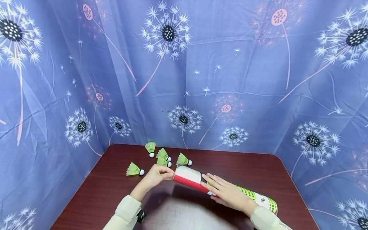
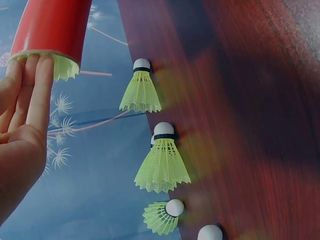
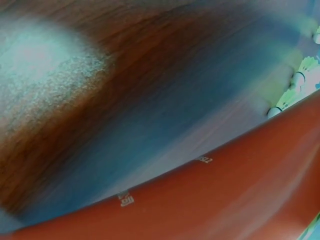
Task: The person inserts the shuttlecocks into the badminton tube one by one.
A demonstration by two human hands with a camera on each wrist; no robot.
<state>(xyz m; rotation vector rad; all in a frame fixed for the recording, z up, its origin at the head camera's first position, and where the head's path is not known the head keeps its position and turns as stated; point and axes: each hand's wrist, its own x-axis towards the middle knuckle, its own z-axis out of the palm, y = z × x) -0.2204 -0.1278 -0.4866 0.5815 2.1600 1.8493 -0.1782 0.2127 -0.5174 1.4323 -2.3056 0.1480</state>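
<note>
Several yellow-green shuttlecocks with white heads, among them one shuttlecock [image 1: 133,170] at the left, lie on the table beyond and left of my left hand [image 1: 157,175]. My right hand [image 1: 227,191] holds a long shuttlecock tube [image 1: 188,176], white, red and yellow-green, at its middle. The tube slants, its mouth toward my left hand. In the left wrist view, the jagged skirt of another shuttlecock [image 2: 65,69] shows at the tube's mouth. My left fingers reach to the rim and pinch this skirt, their tips partly hidden. The right wrist view shows only the tube's red side.
The dark red-brown wooden table [image 1: 103,191] has rounded far corners and a bright reflection near its front edge. A blue curtain [image 1: 207,70] printed with dandelions hangs behind it and along both sides.
</note>
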